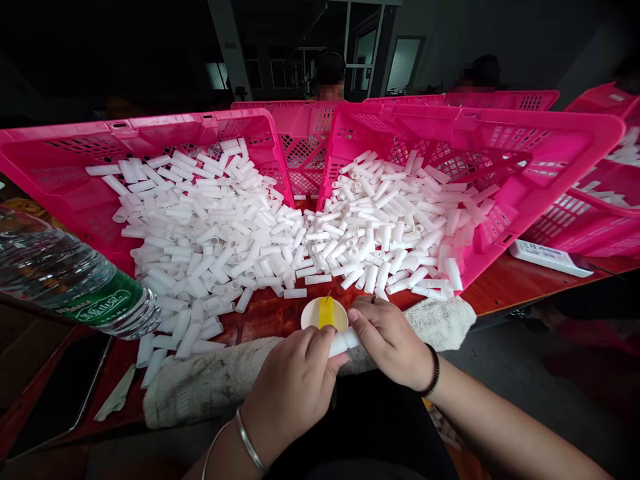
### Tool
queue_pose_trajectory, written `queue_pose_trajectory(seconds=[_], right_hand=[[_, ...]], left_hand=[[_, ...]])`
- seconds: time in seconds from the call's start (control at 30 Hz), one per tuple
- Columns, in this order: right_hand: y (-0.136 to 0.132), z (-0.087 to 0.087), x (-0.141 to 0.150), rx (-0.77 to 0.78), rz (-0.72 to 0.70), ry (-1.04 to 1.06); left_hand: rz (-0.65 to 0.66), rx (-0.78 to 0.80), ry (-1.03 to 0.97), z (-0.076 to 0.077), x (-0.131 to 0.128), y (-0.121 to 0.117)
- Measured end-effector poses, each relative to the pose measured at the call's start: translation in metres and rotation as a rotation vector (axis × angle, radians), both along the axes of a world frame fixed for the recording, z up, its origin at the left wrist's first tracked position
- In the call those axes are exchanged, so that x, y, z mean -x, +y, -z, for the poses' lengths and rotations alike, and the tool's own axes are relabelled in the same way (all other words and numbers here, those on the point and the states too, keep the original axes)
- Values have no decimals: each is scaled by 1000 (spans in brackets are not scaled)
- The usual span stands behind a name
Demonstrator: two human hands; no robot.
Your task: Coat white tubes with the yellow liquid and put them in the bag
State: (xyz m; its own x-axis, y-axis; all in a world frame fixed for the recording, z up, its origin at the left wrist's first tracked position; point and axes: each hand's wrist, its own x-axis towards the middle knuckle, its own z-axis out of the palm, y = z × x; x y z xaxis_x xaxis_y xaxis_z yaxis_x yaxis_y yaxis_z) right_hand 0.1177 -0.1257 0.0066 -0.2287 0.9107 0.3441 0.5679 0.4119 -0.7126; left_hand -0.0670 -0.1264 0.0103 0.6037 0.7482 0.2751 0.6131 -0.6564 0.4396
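My left hand (pixel 293 387) and my right hand (pixel 387 340) meet over a rolled beige towel (pixel 210 380) at the table's near edge. Both are closed on one short white tube (pixel 345 341) held between them. Just beyond my fingers sits a small white dish (pixel 313 313) with a yellow piece (pixel 327 311) standing in it. A large heap of white tubes (pixel 225 227) spills out of a tilted pink crate (pixel 65 173) on the left. A second heap of white tubes (pixel 395 227) lies in another tilted pink crate (pixel 500 140) on the right.
A clear water bottle (pixel 75 280) with a green label lies at the left. A dark phone (pixel 65 387) rests near the left table edge. A white power strip (pixel 547 257) sits at the right. More pink crates (pixel 595 213) stand right; two people sit behind the crates.
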Motion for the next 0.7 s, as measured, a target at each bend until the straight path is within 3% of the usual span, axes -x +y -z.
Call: queue_pose_trajectory(seconds=[0.07,0.2,0.23,0.27,0.3,0.37,0.47,0.57,0.67,0.7], right_hand=[[2,-2,-3,-124,-71,-17],[2,-10,-7,-269,-220,-28],[1,-13,-6,-248,-231,-28],[0,-15,-4,-203,-213,-29],[-2,-16,-1,-144,-167,-30],[-8,-18,4,-21,-38,-29],[-28,-16,-13,97,79,-16],[-64,-3,-72,173,235,-103],[-98,19,-140,490,432,-442],[-103,27,-154,478,534,-521]], left_hand=[[11,411,-180,-3,-3,-4],[55,1451,-585,-8,-10,-7],[53,1575,-651,-8,-13,-9],[34,1597,-689,-8,-16,-10],[6,1519,-692,-8,-19,-13],[-39,1187,-612,-8,-25,-18],[63,801,-376,-6,-25,-21],[81,613,-212,4,-4,2],[-206,172,-104,25,26,51],[-227,64,-20,33,32,70]])
